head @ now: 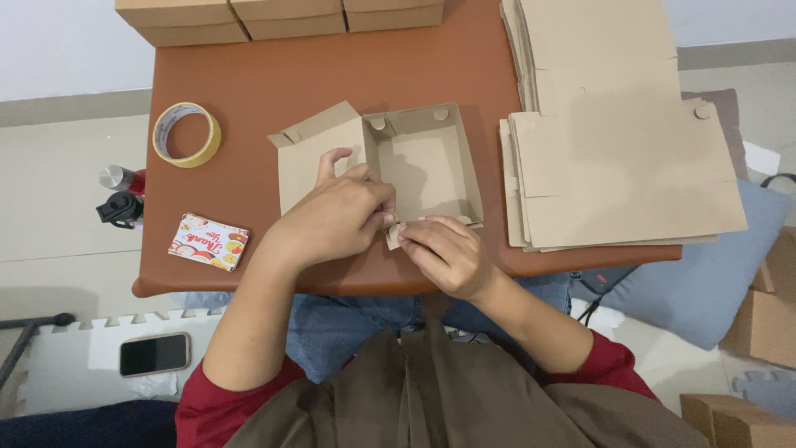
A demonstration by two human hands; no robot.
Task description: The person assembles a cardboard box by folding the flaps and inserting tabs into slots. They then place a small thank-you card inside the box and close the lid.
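A half-folded brown cardboard box (423, 158) lies on the brown table (332, 75), its lid flap spread out to the left. My left hand (332, 217) rests on the lid flap and pinches the box's near-left corner. My right hand (448, 253) holds a small corner flap at the box's near edge, fingertips touching those of the left hand. Three walls of the box stand upright.
A stack of flat cardboard blanks (613, 141) fills the table's right side. Folded boxes (282, 17) line the far edge. A tape roll (186, 134) and a small colourful packet (209, 241) lie at left. A phone (154, 354) is on the floor, a grey cushion (705, 274) at right.
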